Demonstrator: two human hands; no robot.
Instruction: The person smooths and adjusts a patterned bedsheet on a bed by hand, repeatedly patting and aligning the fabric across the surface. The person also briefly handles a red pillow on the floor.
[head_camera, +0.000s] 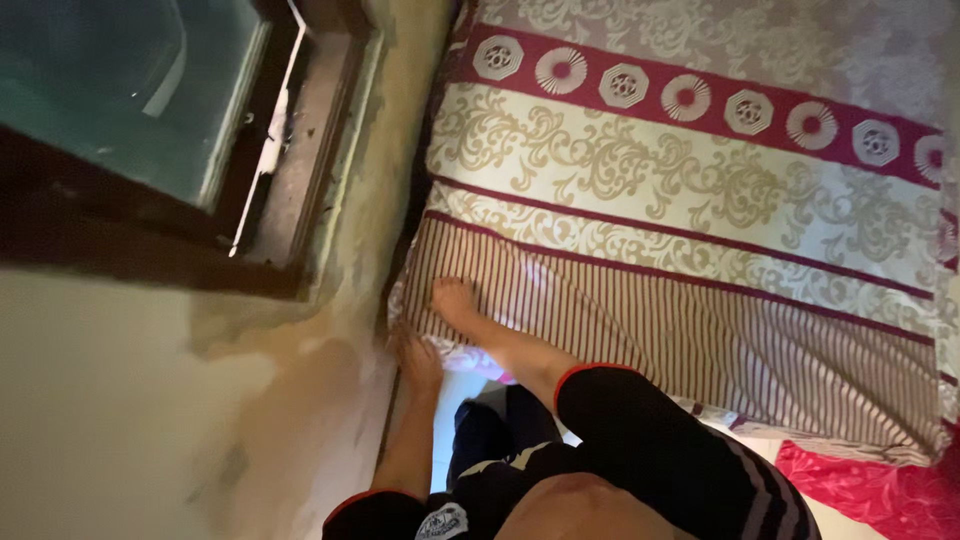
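two hands down at the near corner of a bed, both reaching from black sleeves with red cuffs. right hand (458, 303) laid flat on the striped end of the bedsheet (700, 340), fingers together and stretched, pressing on the cloth just in from its corner; nothing clasped, grip open, palm down. left hand (417, 362) lower, beside the wall (130, 400), at the edge of the bed where the sheet folds under; fingers pointing toward the corner, touching or nearly touching the cloth edge, too blurred and dim to tell whether curled round the hem or loose, so grip state cannot be told. bedsheet spread across the mattress: maroon and cream thin stripes at the near end, then cream bands with tan scrollwork, then a maroon band (700, 100) with round and octagonal white medallions, then grey-tan floral at the far end. sheet corner bunched a little between the two hands, tight against the wall. red cloth (880, 495) with a faint pattern lying below the striped end, at the lower right, touching the sheet's edge. dark-framed window (150, 110) with greenish glass set in the stained, cream wall, up left, well apart from both hands. pale floor glimpsed between forearms, under the bed's edge.
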